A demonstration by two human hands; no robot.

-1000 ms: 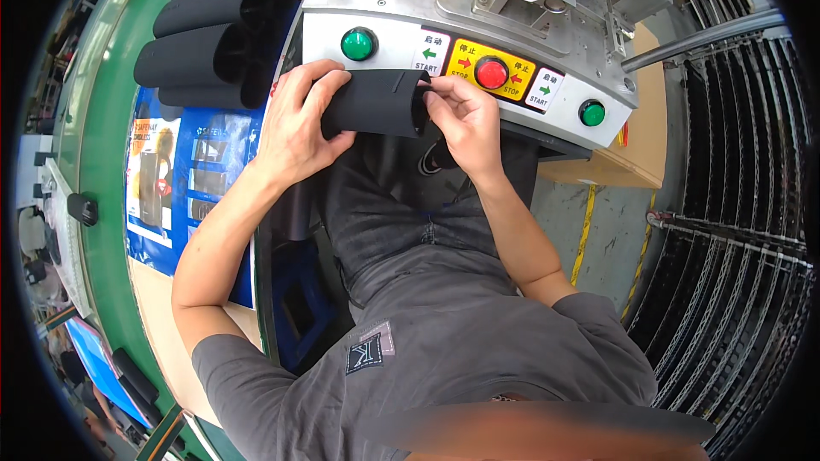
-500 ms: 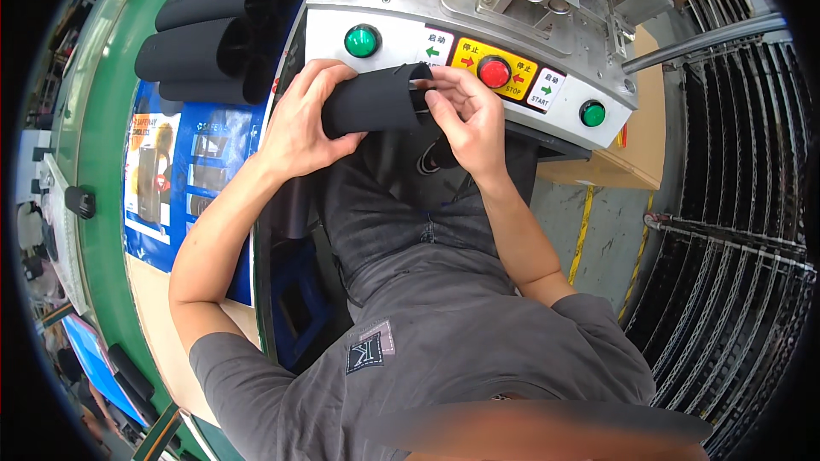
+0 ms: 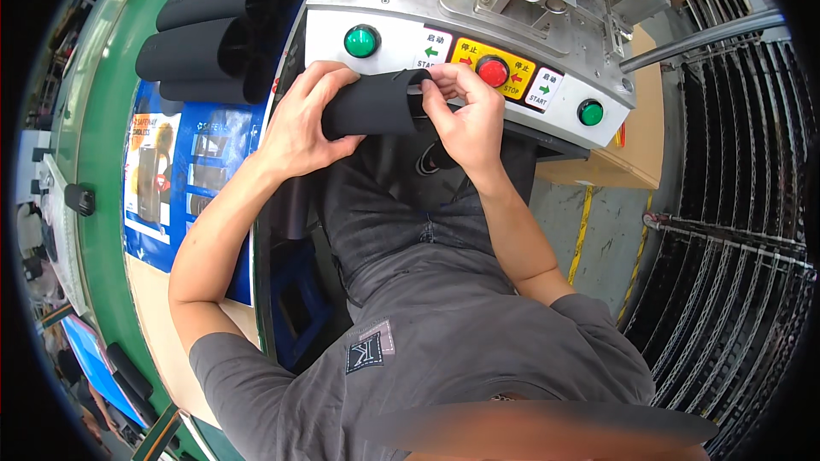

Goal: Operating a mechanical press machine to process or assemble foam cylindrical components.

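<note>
A black tube-shaped housing (image 3: pixel 369 105) lies sideways in front of the machine's control panel, above my lap. My left hand (image 3: pixel 303 124) is wrapped round its left end, thumb below and fingers on top. At the open right end, my right hand (image 3: pixel 470 111) pinches with thumb and index finger at the rim. A small light-coloured edge shows there at the fingertips; whether it is a separate piece cannot be made out. The inside of the housing is mostly hidden.
The metal machine (image 3: pixel 530 8) carries a green button (image 3: pixel 362 41) at left, a red button (image 3: pixel 493 72) in the middle and another green button (image 3: pixel 590 112) at right. Several black housings (image 3: pixel 192 51) lie at the left. A wire rack (image 3: pixel 743 171) and a cardboard box (image 3: pixel 645 128) stand right.
My right thumb and index finger have closed in on the housing's rim, with the thumb shifted slightly up and left. The housing has turned slightly; my left hand keeps its hold.
</note>
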